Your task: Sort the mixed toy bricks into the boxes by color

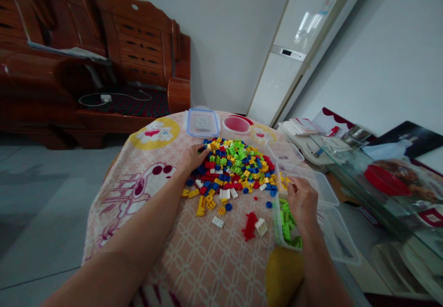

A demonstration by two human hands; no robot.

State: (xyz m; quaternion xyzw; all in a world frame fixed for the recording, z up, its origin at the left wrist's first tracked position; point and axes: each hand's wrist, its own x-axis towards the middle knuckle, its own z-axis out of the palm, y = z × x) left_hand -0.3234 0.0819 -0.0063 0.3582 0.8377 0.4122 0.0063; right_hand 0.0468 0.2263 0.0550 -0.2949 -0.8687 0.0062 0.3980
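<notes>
A large heap of mixed toy building bricks [238, 161] in red, yellow, blue, green and white lies on the round table. At the heap's left edge is my left hand [194, 158], its fingers curled in against the bricks; what lies between them is too small to make out. My right hand [303, 201] is over a clear plastic box [278, 226] at the right. Its fingertips are pinched on a yellow brick [284, 180]. Inside that box are green bricks [286, 224], partly covered by my right hand.
Loose pieces, including a red brick [249, 226] and a white brick [218, 222], lie in front of the heap. Behind it stand a blue-rimmed clear container [202, 123] and a pink round tub [236, 125]. More clear boxes [320, 187] and a glass shelf [349, 177] are at the right.
</notes>
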